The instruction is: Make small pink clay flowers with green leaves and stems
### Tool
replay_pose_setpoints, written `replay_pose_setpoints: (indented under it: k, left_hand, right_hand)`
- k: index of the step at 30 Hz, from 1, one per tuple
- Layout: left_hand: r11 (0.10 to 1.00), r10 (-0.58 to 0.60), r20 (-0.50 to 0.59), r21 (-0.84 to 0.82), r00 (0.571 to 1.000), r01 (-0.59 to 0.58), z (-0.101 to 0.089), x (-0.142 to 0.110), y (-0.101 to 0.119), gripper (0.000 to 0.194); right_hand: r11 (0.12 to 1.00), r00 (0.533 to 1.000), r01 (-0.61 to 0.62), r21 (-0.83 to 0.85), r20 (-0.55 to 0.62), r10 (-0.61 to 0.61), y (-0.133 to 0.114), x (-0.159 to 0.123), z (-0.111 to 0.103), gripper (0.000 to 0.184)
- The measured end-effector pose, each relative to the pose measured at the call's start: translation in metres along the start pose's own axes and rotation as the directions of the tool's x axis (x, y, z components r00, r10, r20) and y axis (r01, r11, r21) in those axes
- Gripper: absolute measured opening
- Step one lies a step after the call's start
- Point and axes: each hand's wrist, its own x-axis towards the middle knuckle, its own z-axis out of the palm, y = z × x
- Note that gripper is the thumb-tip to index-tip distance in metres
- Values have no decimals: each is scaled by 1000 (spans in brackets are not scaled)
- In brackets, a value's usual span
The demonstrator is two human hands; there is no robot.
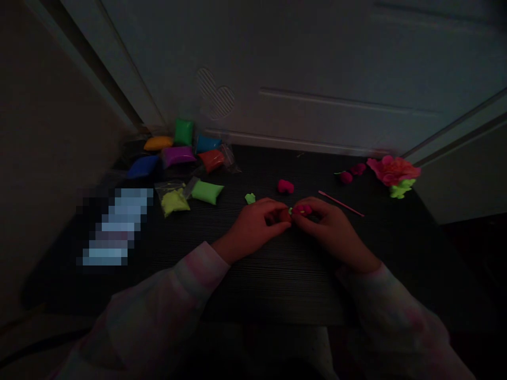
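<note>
My right hand (322, 220) is closed, fingers and thumb pinching a pink clay piece (303, 210) that has a thin yellow-green strand on it. Fingertip to fingertip with it, my left hand (261, 224) is closed in a pinch at a small green clay bit (290, 210), partly hidden by the fingers. Just beyond the hands a pink clay lump (285, 186) rests on the dark table (253, 279). A light green clay scrap (250, 198) lies close behind my left hand. Right of my right hand is a thin pink modelling stick (341, 203).
Several bagged clay packs, among them a purple one (179, 155) and a light green one (207, 192), lie at back left. A blurred-out bright rectangle (119, 227) is nearer. Pink clay cherries (346, 177) and a pink flower (394, 170) sit back right, before a white panel (317, 63).
</note>
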Motion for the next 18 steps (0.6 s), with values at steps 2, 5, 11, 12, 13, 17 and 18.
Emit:
replay_pose_setpoints:
  k: [2,5,11,12,13,17,18]
  left_hand:
    - [1000,-8,3,-4,1000,8,0,0,1,23]
    - [1000,-11,1,-13,1000,11,0,0,1,22]
    - [979,-114,27,-168,993,117,0,2,1,26]
    - [962,-150,46,-222,988,157,0,2,1,27]
    - [940,-187,68,-276,980,199,0,3,1,29]
    - [854,-270,104,-433,957,288,-1,4,3,32]
    - [843,-274,104,-453,956,291,-2,5,4,33]
  right_hand:
    - [1000,1000,-10,-8,0,10,0,0,1,4]
    - [1000,1000,-26,-3,6,26,-1,1,2,5]
    - [985,990,-138,105,38,135,0,0,0,11]
    - [972,986,-166,169,61,157,0,0,-1,15]
    - [952,982,-187,244,86,171,1,-1,-2,20]
    - [881,975,-222,417,123,188,1,-2,-6,24]
    - [880,974,-225,419,111,197,0,-2,-6,22]
